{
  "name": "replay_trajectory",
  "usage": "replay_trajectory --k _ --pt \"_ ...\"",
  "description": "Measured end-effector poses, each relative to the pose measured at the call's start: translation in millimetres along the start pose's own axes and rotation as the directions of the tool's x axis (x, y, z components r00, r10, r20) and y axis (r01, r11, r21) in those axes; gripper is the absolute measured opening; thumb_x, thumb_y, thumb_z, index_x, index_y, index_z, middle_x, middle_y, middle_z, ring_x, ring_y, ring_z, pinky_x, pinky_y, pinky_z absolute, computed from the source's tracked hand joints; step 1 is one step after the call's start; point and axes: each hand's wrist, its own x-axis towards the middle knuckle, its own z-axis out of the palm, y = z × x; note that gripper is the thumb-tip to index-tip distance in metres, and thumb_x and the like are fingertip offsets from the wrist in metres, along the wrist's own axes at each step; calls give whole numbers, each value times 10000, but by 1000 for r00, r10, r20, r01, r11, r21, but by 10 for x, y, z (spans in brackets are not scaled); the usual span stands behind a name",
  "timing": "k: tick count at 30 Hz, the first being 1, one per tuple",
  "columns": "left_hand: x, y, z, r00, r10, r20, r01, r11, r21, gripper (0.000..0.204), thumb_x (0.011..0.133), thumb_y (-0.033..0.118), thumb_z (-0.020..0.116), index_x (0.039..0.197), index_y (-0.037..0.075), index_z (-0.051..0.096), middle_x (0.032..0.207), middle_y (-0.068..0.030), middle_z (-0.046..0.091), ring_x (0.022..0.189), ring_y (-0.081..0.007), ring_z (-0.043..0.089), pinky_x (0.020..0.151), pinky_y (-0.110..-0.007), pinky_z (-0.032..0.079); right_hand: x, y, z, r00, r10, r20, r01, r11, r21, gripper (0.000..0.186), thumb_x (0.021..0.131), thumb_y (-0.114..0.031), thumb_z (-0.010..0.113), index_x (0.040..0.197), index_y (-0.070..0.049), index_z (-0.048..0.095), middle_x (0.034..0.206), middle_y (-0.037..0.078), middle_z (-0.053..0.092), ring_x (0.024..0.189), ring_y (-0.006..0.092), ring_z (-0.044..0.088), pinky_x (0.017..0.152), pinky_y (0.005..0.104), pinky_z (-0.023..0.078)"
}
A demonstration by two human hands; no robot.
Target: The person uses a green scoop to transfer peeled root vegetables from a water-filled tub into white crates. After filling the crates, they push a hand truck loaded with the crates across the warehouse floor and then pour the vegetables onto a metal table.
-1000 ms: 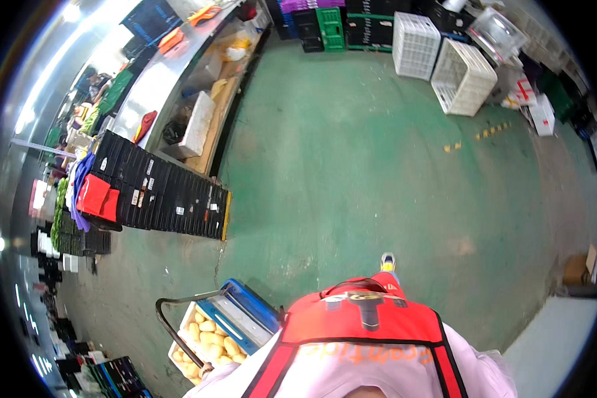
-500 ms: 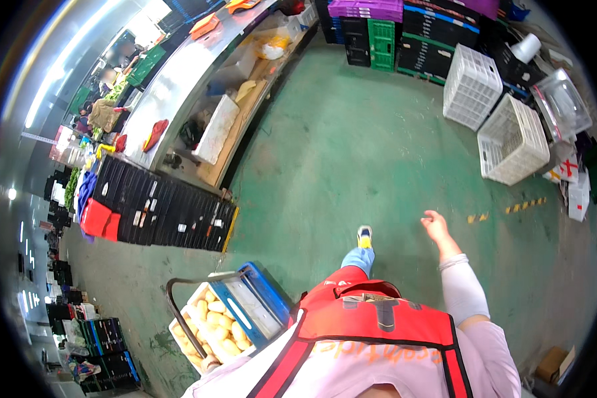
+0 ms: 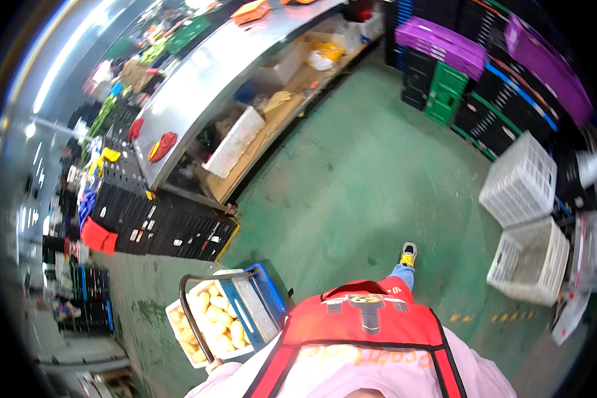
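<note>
While hands hidden below red vest [image 3: 368, 331], trolley handle [image 3: 194, 318] nearest.

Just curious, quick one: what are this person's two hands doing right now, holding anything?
Left hand: not in view, cannot be told.
Right hand: not in view either, cannot be told.

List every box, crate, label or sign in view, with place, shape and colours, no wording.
White box: lower left on a trolley, holding pale yellow lumps.
White foam box: under the steel counter, oblong.
White mesh crates: right, on green floor.
Purple crates: top right, stacked.
Black crates with small white labels: left row.
</note>
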Motion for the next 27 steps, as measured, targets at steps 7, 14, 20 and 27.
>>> replay_trajectory --k 7,14,20,27 --pt "-749 679 492 989 -134 -64 139 988 71 448 670 188 681 1018 -88 627 966 -212 674 917 -316 646 806 -365 492 1810 -563 -3398 958 -141 -248 86 972 -219 275 755 -192 602 955 -8 641 1018 198 636 972 349 585 829 453 467" --pt "-2113 2005 670 995 -96 1 95 983 155 422 651 232 746 912 -90 669 852 -204 683 778 -274 652 737 -357 499 2565 -3972 -6324 681 -394 -618 422 900 -109 398 776 -289 649 1111 -79 608 1050 151 642 968 320 611 840 398 484" --pt "-1769 1265 1139 983 -174 -53 182 949 258 386 655 233 750 841 -90 648 700 -123 648 680 -244 636 653 -387 509 3170 -6191 -6198 586 -708 -394 790 607 86 354 815 -152 666 1138 -29 591 916 95 670 837 169 618 765 316 506" --pt "-2736 2357 1872 927 -369 71 339 903 264 393 655 236 758 855 -84 649 709 -119 652 697 -243 644 661 -390 512 4405 -5805 -5792 870 -471 145 490 796 -355 454 740 -381 668 1064 -63 657 1087 151 650 1009 292 619 880 374 491"
